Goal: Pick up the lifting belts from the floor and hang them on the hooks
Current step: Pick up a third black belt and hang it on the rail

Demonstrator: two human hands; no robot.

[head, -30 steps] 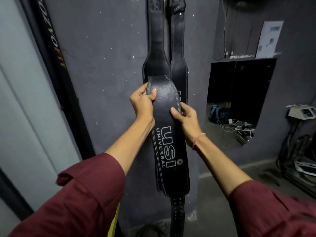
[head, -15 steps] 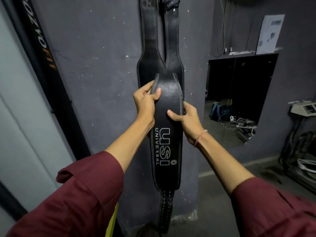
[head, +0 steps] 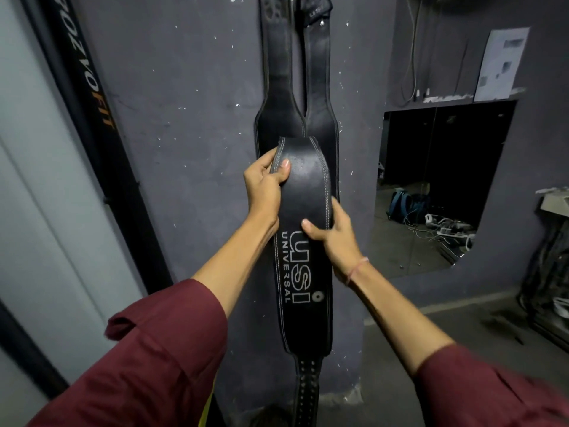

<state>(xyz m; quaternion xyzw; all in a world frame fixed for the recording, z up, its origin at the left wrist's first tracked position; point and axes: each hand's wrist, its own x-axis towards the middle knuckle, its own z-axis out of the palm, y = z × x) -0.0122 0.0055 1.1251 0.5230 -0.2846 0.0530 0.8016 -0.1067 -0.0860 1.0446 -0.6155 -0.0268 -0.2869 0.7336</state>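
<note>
A black leather lifting belt (head: 308, 192) with white "USI UNIVERSAL" lettering is held up in front of the grey wall, its wide part bent over at the top and its holed strap hanging down. My left hand (head: 264, 186) grips its upper left edge. My right hand (head: 334, 232) holds its right edge lower down, thumb across the lettering. Behind it, two black belts (head: 278, 87) hang side by side from the top of the wall; their hooks are out of view.
A black "PROZVOFIT" bar (head: 92, 118) leans along the wall at left. A wall mirror (head: 437, 186) at right reflects a bag and cables. Equipment and cables (head: 551, 272) sit at the far right. A paper (head: 500, 63) is stuck above the mirror.
My right hand has slid down the belt's right edge onto the lettering. The left hand stays at the upper edge. The belt sits a little lower against the hanging belts.
</note>
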